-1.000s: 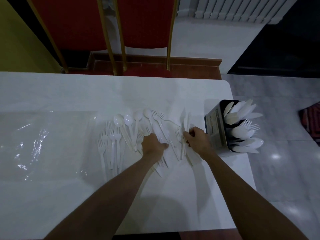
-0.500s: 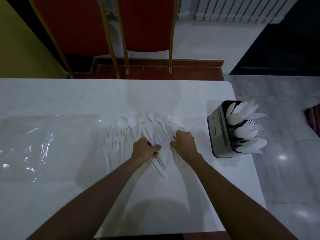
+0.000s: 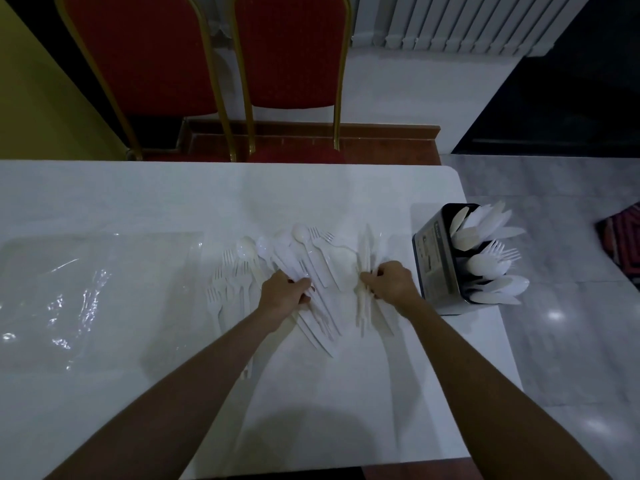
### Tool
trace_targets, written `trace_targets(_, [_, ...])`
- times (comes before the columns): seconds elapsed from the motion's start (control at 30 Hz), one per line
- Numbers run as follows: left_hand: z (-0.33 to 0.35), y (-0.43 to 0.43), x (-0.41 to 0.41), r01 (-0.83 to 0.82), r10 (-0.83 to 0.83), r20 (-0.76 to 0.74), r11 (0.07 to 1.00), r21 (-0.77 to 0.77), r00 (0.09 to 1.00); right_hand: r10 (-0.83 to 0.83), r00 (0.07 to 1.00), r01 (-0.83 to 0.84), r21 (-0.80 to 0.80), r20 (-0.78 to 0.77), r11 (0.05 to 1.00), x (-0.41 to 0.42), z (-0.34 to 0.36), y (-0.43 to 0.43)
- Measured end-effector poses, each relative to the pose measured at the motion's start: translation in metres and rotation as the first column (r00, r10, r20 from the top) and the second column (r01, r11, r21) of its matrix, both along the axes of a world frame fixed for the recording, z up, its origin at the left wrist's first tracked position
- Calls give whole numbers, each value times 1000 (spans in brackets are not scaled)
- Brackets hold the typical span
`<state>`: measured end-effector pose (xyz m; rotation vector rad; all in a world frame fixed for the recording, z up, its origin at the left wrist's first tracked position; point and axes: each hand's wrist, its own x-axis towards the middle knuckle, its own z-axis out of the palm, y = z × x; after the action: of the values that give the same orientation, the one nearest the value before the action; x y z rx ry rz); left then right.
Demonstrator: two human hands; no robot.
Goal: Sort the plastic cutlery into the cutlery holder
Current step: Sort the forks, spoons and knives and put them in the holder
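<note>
Two hands are seen over one white table [image 3: 138,195]. The left hand [image 3: 285,296] is curled round the handles of a middle pile [image 3: 311,265] of white plastic cutlery, which lies fanned on the table. The right hand [image 3: 393,285] is closed in a pinch on a bundle of knives [image 3: 366,258], just right of that pile. The number of knives in the bundle cannot be told, since the white pieces overlap.

At least three spoons [image 3: 246,247] can be counted by their bowls at the far end of the pile, and two fork heads [image 3: 320,233] are seen beside them. A separate group of forks [image 3: 221,282], about six heads, lies to the left of the left hand.

One dark rectangular cutlery holder [image 3: 446,296] stands at the table's right edge, near the right hand but not touching it. It is already filled with white pieces: knife blades at the far end, fork tines and a spoon bowl in the middle, more rounded pieces at the near end. An exact count is not possible. One label [image 3: 431,254] is fixed to its side, but the print is too small to be read.

One clear plastic sheet [image 3: 97,289] lies flat on the left of the table. Two red chairs [image 3: 291,50] with gold frames are set behind the table.
</note>
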<state>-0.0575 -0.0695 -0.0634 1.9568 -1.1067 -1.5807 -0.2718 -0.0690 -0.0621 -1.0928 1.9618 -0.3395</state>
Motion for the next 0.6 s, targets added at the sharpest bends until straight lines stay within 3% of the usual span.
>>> trace_targets(0.1, [1,-3,-2,-12,12,7,1000,-11,1000,-247,961,255,-53,123,965,-19,0,-6])
trace_targets(0.2, [1,-5,-7,-18,18,26,1000,0,999,-360,926,369,-71,112,927,-26,4,-16])
trace_targets(0.5, [-3,-2,-13,-19,18,79,1000,11,997,-322,943,325,34,-81,945,-19,-14,-41])
trace_targets(0.6, [-5,-2,-11,-16,15,109,1000,7,994,-321,945,324,53,-63,945,-20,-17,-39])
